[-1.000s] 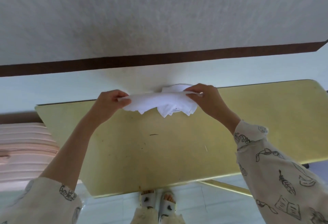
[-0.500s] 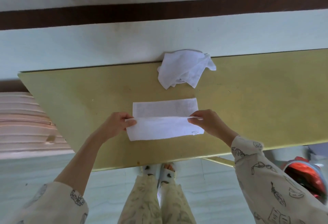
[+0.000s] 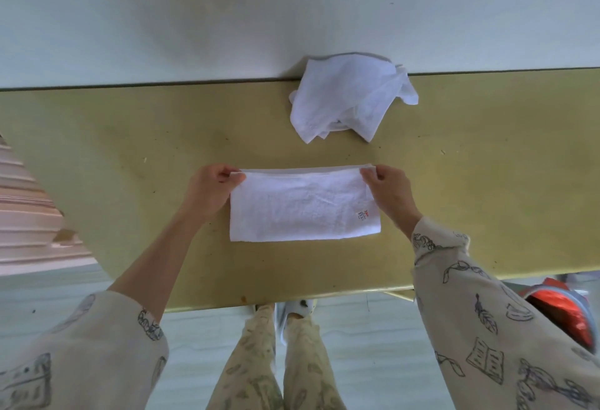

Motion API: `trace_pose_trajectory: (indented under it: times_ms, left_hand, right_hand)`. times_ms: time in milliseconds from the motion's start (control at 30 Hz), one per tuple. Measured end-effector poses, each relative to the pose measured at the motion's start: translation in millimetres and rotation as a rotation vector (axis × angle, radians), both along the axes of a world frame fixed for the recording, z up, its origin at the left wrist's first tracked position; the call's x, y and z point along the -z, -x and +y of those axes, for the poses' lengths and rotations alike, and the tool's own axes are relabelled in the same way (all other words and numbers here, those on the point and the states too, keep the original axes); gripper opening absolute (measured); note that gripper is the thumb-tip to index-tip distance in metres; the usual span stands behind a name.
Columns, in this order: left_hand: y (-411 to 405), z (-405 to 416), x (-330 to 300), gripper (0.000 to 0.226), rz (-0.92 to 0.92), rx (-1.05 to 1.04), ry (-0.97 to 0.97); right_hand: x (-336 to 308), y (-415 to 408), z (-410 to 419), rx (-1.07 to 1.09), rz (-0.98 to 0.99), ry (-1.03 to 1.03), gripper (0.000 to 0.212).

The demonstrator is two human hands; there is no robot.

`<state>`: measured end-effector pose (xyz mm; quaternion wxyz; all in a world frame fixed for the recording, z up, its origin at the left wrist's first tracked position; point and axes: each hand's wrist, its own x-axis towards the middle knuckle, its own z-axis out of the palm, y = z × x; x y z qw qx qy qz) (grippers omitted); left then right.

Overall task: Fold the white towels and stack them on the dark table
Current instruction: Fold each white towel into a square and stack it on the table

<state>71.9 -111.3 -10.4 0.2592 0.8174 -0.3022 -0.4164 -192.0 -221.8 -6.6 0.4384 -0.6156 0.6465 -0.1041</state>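
1. Folded towel [image 3: 303, 205]: the small red and dark label near its right end is too small to read.
2. Crumpled towel [image 3: 349, 94]: inner folds hidden.
3. Table [image 3: 130, 150]: cut off at the left and right edges.
4. Red object [image 3: 565, 312], near right: partly hidden by the sleeve [image 3: 487, 328].

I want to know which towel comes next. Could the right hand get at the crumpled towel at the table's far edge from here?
Probably yes. The crumpled towel lies just beyond the right hand with only bare table between. But that hand is pinching the folded towel and must release first.
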Motion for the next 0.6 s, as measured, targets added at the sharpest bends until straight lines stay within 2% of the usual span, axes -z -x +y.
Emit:
trace_pose_trajectory:
  times_ms: [200, 400, 600]
  left_hand:
    - [1.7, -6.7, 1.5, 0.020, -0.047, 0.042, -0.004]
    - [6.1, -10.8, 5.6, 0.018, -0.149, 0.021, -0.034]
    - [9.5, -11.6, 5.9, 0.010, -0.202, 0.049, -0.017]
  right_hand:
    - [5.4, -1.4, -2.4, 0.049, 0.011, 0.027, 0.016]
    - [13.3, -2.6, -6.0, 0.053, 0.066, 0.073, 0.012]
    - [11.6, -3.1, -9.6, 0.031, 0.117, 0.090, 0.018]
